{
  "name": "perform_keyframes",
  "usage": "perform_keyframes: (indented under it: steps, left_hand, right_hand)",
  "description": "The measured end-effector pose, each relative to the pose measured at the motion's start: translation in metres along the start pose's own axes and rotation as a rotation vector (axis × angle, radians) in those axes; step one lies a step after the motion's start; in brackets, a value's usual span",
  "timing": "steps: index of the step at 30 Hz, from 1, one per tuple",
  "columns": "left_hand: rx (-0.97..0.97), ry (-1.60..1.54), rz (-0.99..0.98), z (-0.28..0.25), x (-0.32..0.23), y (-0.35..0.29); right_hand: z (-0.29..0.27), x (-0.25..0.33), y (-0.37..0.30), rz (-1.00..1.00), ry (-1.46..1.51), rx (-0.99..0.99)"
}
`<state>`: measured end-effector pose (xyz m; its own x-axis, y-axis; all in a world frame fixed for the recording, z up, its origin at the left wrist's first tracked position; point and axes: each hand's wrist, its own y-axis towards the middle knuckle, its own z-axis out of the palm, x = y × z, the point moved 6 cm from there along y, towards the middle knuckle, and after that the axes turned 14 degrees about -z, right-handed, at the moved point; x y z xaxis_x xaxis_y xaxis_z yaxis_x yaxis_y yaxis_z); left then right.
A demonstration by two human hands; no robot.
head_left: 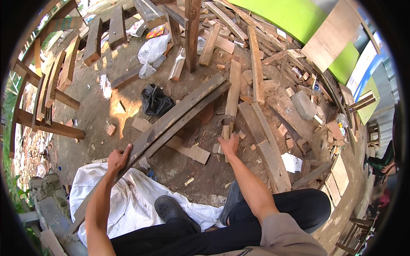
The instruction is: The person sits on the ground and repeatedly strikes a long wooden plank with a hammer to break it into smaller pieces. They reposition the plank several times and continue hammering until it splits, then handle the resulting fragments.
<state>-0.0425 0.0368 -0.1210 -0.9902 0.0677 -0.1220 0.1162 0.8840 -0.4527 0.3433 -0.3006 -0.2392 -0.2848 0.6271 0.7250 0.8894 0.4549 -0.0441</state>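
My left hand (118, 159) is closed around the edge of a long, weathered wooden beam (171, 113), its thumb lying on top. The beam slants from the lower left up to the middle. A second dark length (188, 119) runs close along its right side; whether the two are joined I cannot tell. My right hand (229, 144) grips the pale wooden handle of what looks like a hammer (225, 120), its brown head pointing away from me. Beyond that head lies a lighter plank (233, 87). Under the beam, a flat board (188, 150) rests on the ground.
A white sack (128, 200) spreads beneath my left forearm and by my shoes. A black plastic bag (156, 100) sits left of the beam, near an upright post (192, 38). Planks (265, 145) and a grey block (303, 105) lie to the right. Wooden frames (51, 123) stand at left.
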Motion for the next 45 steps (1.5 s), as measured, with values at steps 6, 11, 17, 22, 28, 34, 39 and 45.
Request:
perform_keyframes:
  steps: [6, 11, 17, 22, 28, 34, 39, 45]
  left_hand:
    - [0.066, -0.016, 0.000, -0.015, 0.006, 0.012]
    - [0.043, -0.008, -0.003, -0.016, -0.008, 0.031]
    - [-0.007, 0.011, -0.021, -0.021, -0.006, 0.018]
    - [0.044, 0.016, 0.082, 0.000, -0.074, 0.000]
    - [0.039, 0.081, 0.010, 0.002, -0.096, -0.010]
    - [0.037, 0.060, 0.089, 0.020, -0.133, 0.004]
    - [0.055, 0.042, 0.103, 0.029, -0.121, 0.006]
    - [0.121, 0.092, 0.176, 0.027, -0.117, 0.005]
  right_hand:
    - [-0.031, 0.020, -0.024, 0.107, 0.203, 0.021]
    - [-0.066, 0.052, -0.044, -0.416, 0.047, -0.276]
    - [-0.193, 0.128, 0.091, -0.532, -0.058, -0.319]
    - [-0.375, 0.116, 0.272, -0.270, -0.846, -0.574]
    - [-0.237, 0.079, 0.161, -0.060, 0.007, -0.182]
    - [-0.149, 0.028, 0.080, 0.101, 0.118, 0.012]
    - [-0.103, 0.043, 0.037, 0.039, 0.261, 0.193]
    - [-0.074, 0.079, 0.019, -0.059, 0.497, 0.273]
